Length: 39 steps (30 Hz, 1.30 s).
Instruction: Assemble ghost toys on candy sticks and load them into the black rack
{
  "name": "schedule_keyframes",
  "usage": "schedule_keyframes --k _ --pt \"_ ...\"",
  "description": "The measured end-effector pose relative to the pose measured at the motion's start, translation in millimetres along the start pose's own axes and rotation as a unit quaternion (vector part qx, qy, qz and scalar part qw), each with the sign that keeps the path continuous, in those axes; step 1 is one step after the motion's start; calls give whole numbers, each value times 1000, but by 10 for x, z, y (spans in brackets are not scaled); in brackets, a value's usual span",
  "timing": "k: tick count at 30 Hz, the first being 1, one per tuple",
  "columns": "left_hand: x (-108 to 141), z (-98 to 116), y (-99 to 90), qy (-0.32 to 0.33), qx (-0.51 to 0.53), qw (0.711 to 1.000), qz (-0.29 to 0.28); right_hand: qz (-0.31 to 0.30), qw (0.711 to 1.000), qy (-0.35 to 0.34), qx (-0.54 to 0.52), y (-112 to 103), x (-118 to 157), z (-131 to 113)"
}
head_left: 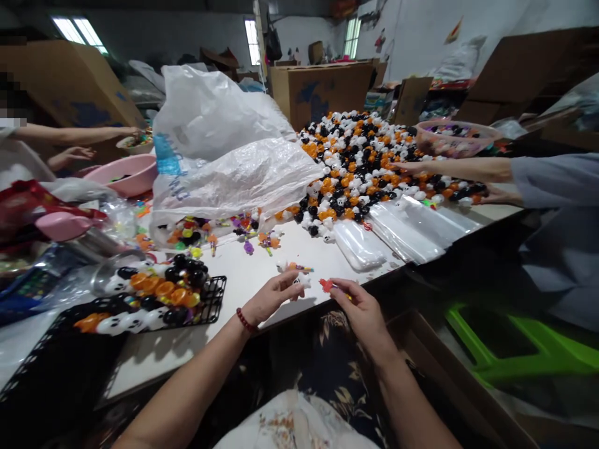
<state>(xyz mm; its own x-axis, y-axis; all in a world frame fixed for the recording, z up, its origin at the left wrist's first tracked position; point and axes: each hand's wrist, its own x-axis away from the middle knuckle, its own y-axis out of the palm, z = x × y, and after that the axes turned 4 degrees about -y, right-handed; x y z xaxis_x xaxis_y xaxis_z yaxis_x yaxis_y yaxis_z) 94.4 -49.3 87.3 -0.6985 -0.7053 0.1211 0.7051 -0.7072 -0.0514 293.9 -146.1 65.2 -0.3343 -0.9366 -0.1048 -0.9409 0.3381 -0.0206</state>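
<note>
My left hand [274, 298], with a dark red bead bracelet on its wrist, is over the front edge of the white table [243, 265]. Its fingertips curl at a small white piece [302, 282]; whether they grip it is unclear. Just beyond lies a small toy with an orange and a yellow part [299, 268]. My right hand [355, 304] pinches a small red piece [326, 285] between thumb and fingers, with a bit of yellow beside the fingertips. The two hands are a short way apart.
A heap of orange, black and white pieces [355, 149] fills the back right, near a person's hands [496, 194]. Clear plastic bags [360, 246] lie before it. A black basket [218, 299] of pieces stands left, a large white bag [224, 174] behind. A green stool [524, 349] is at right.
</note>
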Motion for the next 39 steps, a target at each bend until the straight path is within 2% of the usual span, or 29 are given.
schedule_keyframes --k 4,9,14,17,23,32,39 --pt "373 -69 -34 -33 56 998 19 -70 997 -29 14 199 54 -122" --pt "546 -188 -86 -43 95 994 43 -155 984 -58 64 239 99 -238" --pt "643 -200 -52 -54 128 990 39 -205 978 0 45 212 78 -283" --pt "666 -221 0 -58 175 982 36 -214 976 33 25 228 74 -267" --pt "653 -306 24 -56 214 974 48 -209 977 32 39 250 83 -212" --pt "648 -268 117 -68 142 987 42 -204 976 37 66 244 142 -148" --pt "696 -197 161 -89 66 992 56 -202 971 -1 128 324 201 -224"
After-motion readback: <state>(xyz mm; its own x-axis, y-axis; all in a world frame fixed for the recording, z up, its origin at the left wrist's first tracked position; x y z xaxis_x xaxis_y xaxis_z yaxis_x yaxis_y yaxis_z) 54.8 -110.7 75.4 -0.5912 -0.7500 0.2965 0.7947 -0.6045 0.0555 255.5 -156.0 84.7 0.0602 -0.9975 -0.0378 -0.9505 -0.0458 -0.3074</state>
